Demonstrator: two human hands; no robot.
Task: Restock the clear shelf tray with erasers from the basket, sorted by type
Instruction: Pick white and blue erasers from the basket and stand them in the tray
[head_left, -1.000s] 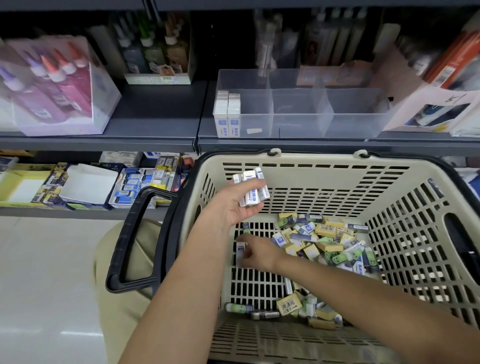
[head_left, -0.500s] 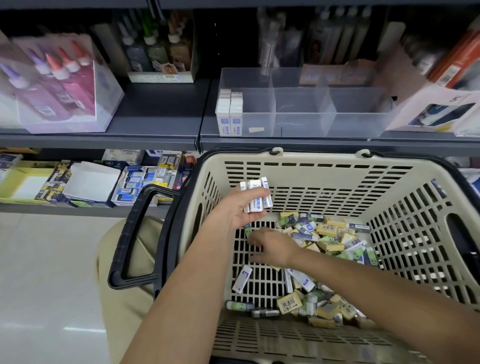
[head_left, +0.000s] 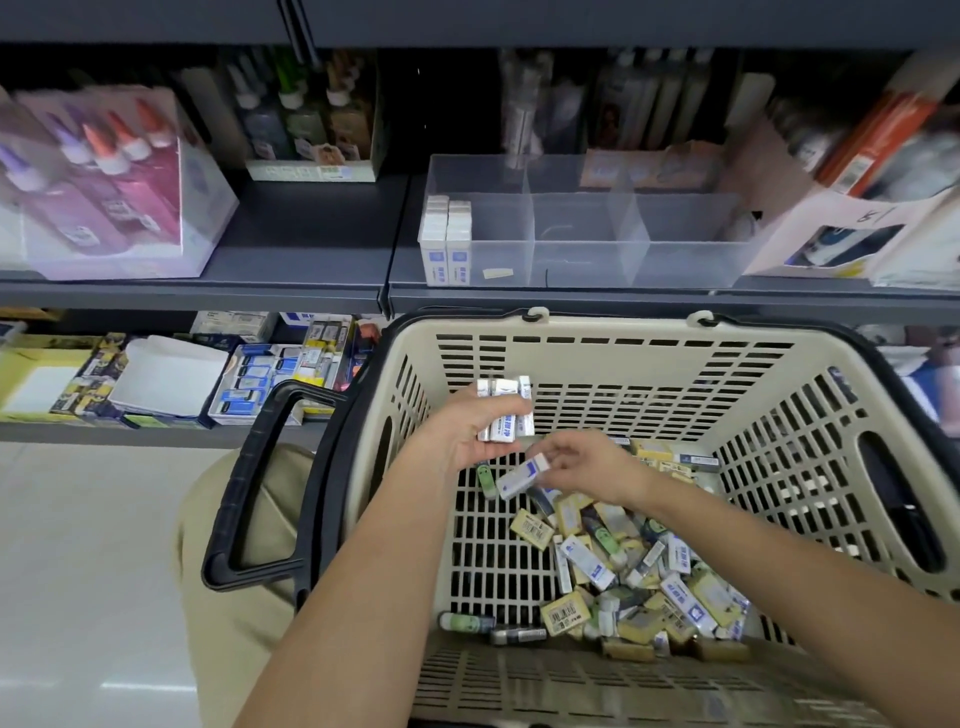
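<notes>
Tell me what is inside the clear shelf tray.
The clear shelf tray holds two rows of white-and-blue erasers in its left compartment, plus a pale scrap. Middle and right compartments show no erasers; blur hides finer detail.

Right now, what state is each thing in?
left hand, gripping a bundle of white erasers.
right hand, pinching a single white eraser.
clear tray, stacked erasers in its leftmost compartment only.
basket, holding loose mixed erasers.

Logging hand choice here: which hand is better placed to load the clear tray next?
Probably left. The left hand grips a bundle of white erasers, raised below the clear tray where matching stacked erasers stand; the right hand pinches only a single eraser, lower in the basket.
</notes>
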